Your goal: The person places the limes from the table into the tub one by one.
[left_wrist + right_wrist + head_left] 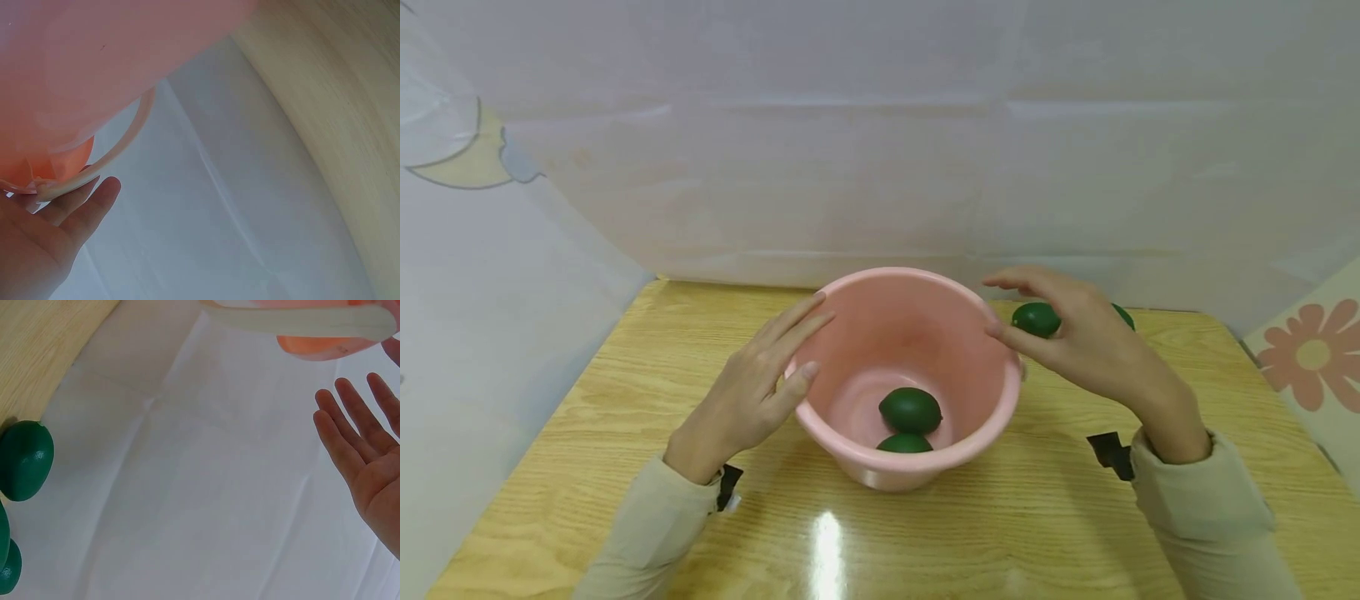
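Observation:
A pink bucket [865, 333] stands on the table, with two dark green, lime-shaped fruits [910, 410] visible at its bottom. My left hand [748, 392] is at its left rim, fingers extended and thumb over the edge. In the left wrist view, the fingers lie beside the pale bucket handle [128, 134]. At the right rim is my right hand [1090, 350], its thumb tip by the edge and its fingers spread, holding nothing. Behind that hand, another green fruit [1036, 319] lies on the table, and one more [1123, 316] is partly hidden.
The wooden table [625, 392] ends at a pale sheet-covered wall [880, 183] behind the bucket. Several green fruits [26, 460] lie near the table's edge in the right wrist view. A printed flower [1311, 354] decorates the right side.

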A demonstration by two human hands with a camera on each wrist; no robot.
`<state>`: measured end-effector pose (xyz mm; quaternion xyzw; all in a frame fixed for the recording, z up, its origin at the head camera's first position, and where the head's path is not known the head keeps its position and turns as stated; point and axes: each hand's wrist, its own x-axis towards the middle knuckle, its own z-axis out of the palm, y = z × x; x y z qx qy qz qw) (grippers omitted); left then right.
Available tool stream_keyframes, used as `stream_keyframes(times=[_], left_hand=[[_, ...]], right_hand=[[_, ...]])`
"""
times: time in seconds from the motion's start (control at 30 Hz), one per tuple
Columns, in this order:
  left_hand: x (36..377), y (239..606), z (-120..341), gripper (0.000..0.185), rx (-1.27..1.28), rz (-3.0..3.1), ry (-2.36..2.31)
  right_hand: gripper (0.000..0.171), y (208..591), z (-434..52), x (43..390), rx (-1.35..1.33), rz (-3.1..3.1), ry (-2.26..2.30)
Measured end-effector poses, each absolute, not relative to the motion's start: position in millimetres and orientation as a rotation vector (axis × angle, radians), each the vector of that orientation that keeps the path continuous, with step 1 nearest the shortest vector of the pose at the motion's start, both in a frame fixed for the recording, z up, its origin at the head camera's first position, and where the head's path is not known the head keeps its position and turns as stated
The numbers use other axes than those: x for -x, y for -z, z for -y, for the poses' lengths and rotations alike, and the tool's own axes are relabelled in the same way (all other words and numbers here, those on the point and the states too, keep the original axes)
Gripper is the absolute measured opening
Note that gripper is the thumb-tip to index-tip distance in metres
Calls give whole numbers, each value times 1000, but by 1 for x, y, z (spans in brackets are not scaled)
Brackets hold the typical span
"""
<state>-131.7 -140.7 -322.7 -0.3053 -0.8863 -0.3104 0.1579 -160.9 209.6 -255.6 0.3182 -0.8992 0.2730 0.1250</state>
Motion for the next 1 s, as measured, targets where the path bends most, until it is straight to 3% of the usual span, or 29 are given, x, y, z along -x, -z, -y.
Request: stream_keyframes(times=[1.0], left_hand=[[133, 323, 138, 52, 889, 2524, 872]], right_hand=[[58, 267, -237, 163, -890, 2626, -801]])
